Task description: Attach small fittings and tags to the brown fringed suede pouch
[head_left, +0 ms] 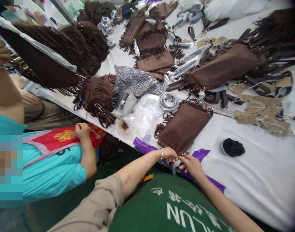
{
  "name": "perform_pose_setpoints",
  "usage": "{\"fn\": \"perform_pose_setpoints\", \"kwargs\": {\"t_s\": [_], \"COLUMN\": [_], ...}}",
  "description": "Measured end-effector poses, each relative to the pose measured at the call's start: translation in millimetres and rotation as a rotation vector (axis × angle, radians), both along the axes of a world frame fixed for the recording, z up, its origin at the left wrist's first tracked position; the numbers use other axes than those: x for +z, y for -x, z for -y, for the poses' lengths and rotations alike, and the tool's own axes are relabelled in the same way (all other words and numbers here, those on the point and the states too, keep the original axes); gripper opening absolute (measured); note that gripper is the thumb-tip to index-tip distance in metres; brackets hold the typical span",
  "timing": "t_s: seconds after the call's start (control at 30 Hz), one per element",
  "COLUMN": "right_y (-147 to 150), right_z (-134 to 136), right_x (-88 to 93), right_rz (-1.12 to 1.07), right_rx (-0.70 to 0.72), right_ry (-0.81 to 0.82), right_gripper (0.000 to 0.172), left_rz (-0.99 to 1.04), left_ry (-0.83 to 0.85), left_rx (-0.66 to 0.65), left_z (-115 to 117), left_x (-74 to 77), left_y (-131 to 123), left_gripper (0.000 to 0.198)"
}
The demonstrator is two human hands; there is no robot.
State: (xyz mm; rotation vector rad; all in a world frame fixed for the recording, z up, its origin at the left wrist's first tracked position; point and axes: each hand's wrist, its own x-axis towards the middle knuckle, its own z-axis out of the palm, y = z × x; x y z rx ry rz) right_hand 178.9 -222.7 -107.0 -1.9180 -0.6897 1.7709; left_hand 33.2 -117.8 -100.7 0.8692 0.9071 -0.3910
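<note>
A brown fringed bag lies flat on the table edge in front of me, its fringe toward the left. At its near corner my left hand, with a white bangle on the wrist, is closed with the fingers pinched together. My right hand meets it there, thumb and fingertips closed close to the left fingertips. Small metal hardware shows beside the right fingertips at the bag's corner. What exactly the fingertips pinch is too small to make out. A clear plastic strip hangs just below the hands.
Purple tape runs along the table edge. Nearby are a coiled grey strap, plastic wrap, a grey tape dispenser, kraft tags and a dish of black material. More bags lie behind. A co-worker in turquoise stands left.
</note>
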Motion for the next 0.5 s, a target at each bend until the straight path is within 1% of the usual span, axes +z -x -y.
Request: {"fn": "perform_pose_setpoints", "kwargs": {"t_s": [0.17, 0.33, 0.4, 0.5], "right_y": [-0.3, 0.3, 0.6, 0.5], "right_z": [-6.8, -8.1, -7.2, -4.8], "right_x": [2.1, 1.0, 0.0, 0.0], "right_rz": [0.079, 0.166, 0.176, 0.161], "right_rx": [0.104, 0.214, 0.223, 0.197], "right_ry": [0.009, -0.012, -0.015, -0.004], "right_gripper": [0.029, 0.025, 0.024, 0.026], "left_rz": [0.04, 0.057, 0.063, 0.052], "left_ry": [0.036, 0.072, 0.084, 0.094], "left_rx": [0.006, 0.029, 0.034, 0.029], "left_z": [1.7, 5.6, 6.5, 6.6], "left_x": [-4.9, -6.1, -6.4, -7.2], "left_y": [1.7, 4.6, 5.1, 4.9], "left_gripper": [0.017, 0.021, 0.023, 0.027]}}
